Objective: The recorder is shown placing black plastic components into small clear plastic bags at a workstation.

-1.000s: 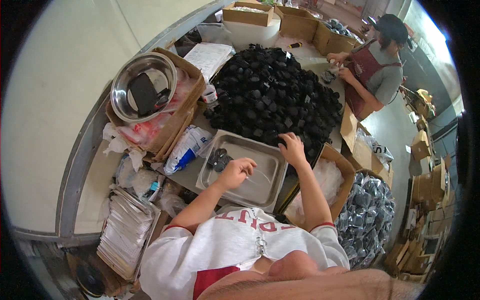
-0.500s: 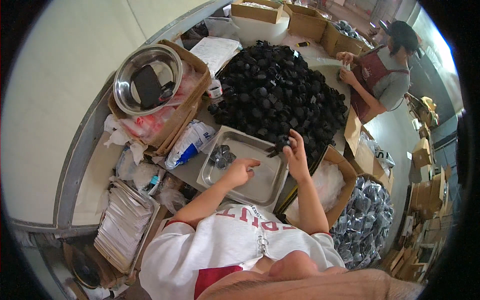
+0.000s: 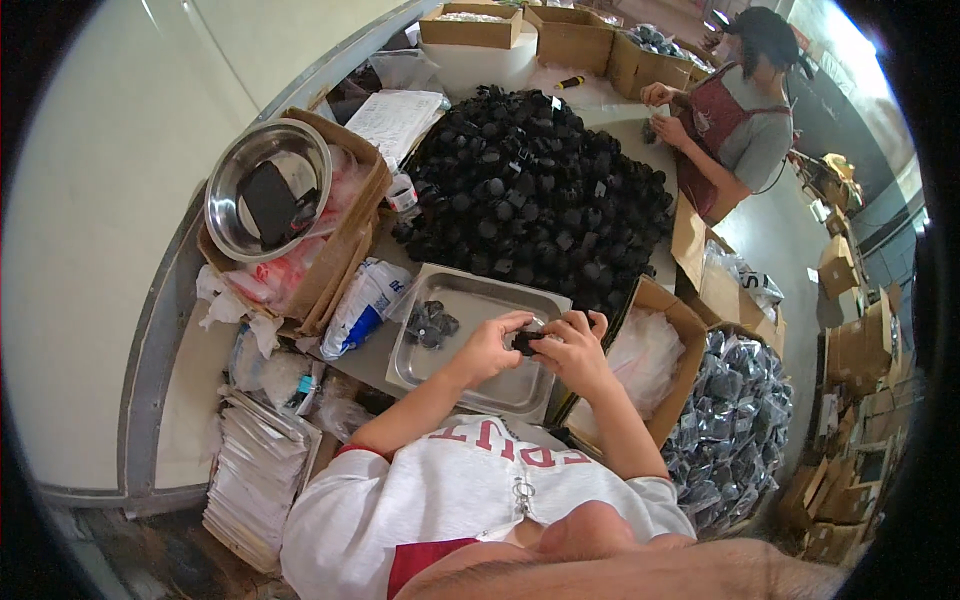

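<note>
A small black piece (image 3: 525,343), which looks like a wristwatch, is held between both hands over a shallow metal tray (image 3: 404,372). My left hand (image 3: 488,350) closes its fingers on the left end of the piece. From the other side, my right hand (image 3: 576,352) grips it with bent fingers, which partly hide it. On the left side of the tray lie several dark pieces in clear wrapping (image 3: 431,325). Just beyond the tray rises a large heap of similar black pieces (image 3: 535,190), some round-faced.
At left, a steel bowl (image 3: 219,215) rests on a cardboard box (image 3: 350,245). A blue-white bag (image 3: 365,305) lies beside the tray. To the right stand an open box of clear bags (image 3: 645,360) and many wrapped black pieces (image 3: 728,430). A co-worker (image 3: 745,125) stands at far right.
My right hand has come back from the heap's edge to the tray with the black piece. My left hand has moved right to meet it and now holds it too.
</note>
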`<state>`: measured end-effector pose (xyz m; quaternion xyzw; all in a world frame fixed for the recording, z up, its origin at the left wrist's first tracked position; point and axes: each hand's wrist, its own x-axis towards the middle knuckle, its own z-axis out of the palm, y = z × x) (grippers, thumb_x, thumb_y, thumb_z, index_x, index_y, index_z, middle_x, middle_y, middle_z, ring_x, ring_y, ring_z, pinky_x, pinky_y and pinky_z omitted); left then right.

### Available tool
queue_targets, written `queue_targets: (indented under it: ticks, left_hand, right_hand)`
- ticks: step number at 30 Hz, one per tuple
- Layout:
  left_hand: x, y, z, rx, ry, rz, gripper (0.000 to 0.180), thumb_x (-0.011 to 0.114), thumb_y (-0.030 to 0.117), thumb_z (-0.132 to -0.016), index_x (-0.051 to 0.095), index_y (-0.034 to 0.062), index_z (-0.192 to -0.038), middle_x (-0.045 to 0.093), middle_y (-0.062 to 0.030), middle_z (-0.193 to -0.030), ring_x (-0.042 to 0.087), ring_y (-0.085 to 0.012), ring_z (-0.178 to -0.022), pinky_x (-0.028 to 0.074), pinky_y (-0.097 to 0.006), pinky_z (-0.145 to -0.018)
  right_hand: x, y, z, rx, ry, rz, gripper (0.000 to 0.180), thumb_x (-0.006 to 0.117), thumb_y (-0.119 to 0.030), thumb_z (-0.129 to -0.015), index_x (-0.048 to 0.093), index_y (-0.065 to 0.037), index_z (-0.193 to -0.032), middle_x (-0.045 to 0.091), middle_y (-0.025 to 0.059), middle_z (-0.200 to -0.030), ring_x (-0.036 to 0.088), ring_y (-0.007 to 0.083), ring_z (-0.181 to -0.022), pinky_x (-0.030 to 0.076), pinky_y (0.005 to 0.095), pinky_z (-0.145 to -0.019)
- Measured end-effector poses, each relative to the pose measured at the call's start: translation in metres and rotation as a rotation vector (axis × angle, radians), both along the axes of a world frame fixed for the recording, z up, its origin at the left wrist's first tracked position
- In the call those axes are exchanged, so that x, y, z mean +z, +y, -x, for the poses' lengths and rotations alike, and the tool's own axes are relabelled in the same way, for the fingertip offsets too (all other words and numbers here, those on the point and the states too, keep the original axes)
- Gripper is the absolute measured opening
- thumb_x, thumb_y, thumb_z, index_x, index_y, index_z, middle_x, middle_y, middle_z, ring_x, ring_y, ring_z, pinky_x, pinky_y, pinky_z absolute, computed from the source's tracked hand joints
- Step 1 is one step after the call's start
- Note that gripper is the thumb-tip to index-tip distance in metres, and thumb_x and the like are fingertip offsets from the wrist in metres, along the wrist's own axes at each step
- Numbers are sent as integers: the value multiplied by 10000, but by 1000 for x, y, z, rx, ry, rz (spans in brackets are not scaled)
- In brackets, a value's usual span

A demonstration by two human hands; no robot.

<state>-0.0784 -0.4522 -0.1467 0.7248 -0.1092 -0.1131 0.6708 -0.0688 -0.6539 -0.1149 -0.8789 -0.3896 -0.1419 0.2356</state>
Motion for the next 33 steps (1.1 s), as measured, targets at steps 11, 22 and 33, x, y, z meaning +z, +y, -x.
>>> queue_targets:
  ticks: [11,22,33]
  left_hand:
    - [2,21,15,84,100,96,589,550,-20,-657,540,-73,-1243,523,-136,-1323,501,-221,-1217,382,-286,-1004]
    - [5,37,26,3,170,8,587,501,-51,-699,529,-34,-1285,517,-126,-1339,488,-198,-1237,432,-275,-939]
    - [-3,16,16,-65,194,103,646,534,-114,-679,499,-16,-1316,518,-124,-1333,482,-196,-1242,490,-258,-787]
  right_hand:
    - [-45,-12,-107,-205,412,-95,378,589,13,-759,633,-130,-1106,511,101,-1277,439,358,-1188,475,475,-865]
    - [-55,-31,-109,-455,559,-592,315,581,-66,-860,449,-61,-1146,499,114,-999,512,212,-812,449,342,-721]
    - [-34,14,1,1,1298,-1656,417,609,-125,-901,415,-148,-1270,554,48,-984,576,154,-805,482,291,-700]
